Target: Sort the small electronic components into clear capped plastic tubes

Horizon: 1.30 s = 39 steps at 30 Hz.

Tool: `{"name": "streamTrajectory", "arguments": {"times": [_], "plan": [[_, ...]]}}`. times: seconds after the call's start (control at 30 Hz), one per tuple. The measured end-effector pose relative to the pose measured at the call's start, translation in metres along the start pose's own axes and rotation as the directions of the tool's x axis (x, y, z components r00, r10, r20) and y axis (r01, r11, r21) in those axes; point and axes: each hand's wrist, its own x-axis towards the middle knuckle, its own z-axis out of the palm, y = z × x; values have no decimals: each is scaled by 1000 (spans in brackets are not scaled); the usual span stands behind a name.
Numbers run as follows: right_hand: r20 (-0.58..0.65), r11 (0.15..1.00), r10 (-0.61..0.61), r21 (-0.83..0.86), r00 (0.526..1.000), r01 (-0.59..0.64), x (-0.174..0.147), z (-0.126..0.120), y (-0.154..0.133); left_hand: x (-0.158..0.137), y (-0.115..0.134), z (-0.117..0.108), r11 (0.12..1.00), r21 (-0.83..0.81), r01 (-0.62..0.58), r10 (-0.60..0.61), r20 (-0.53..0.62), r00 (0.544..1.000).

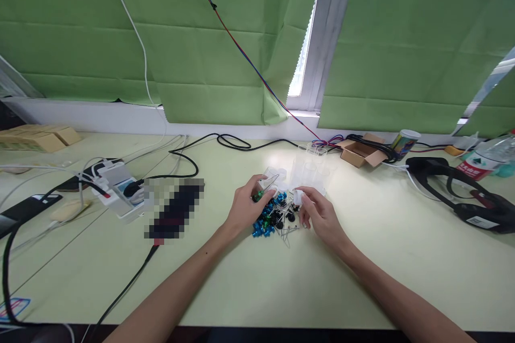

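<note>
A mixed pile of small blue, black and green parts with thin pale stems (277, 217) lies between my two hands. My left hand (248, 201) is closed at the pile's left side, with a small green part (257, 196) with a thin stem at its fingers. My right hand (319, 210) pinches a small white piece (298, 197) at the pile's right edge. Just behind the hands stand clear plastic containers (309, 174); their contents are hard to make out. Fingers partly hide what each hand holds.
A power strip (120, 187) with cables and a blurred dark phone-like device (177, 211) lie to the left. Along the back are an open cardboard box (357, 154) and a can (404, 143). A black headset (470, 198) and a plastic bottle (483, 163) are at right.
</note>
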Motion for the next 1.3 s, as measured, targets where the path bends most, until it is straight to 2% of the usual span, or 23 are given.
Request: {"name": "streamTrajectory", "arguments": {"times": [0.13,0.27,0.5,0.67,0.83,1.0,1.1,1.2,1.3], "plan": [[-1,1000,-1,1,1000,1,1,0,-1,2,-4,0,997,-55,56,-56,-1,998],[14,1000,-4,21,1000,3,2,0,2,2,-3,-1,984,-148,99,-88,76,993],[75,999,-28,22,997,26,0,4,9,-7,13,-1,956,-283,82,6,295,955],[181,1000,-2,22,983,-2,-2,8,7,-9,18,1,946,-318,-64,166,304,938],[236,999,15,42,972,-25,-2,8,7,-9,21,0,955,-292,-51,154,342,927],[225,995,28,89,974,-50,0,9,8,-10,23,0,956,-285,-65,156,308,939],[187,998,15,52,982,-25,-1,9,5,-10,21,0,951,-307,-31,119,273,954],[127,995,-30,-87,991,41,-3,9,3,-9,17,2,952,-304,40,24,204,979],[171,950,-105,-275,980,149,-5,9,3,-8,13,3,948,-307,88,-57,110,992]]}}
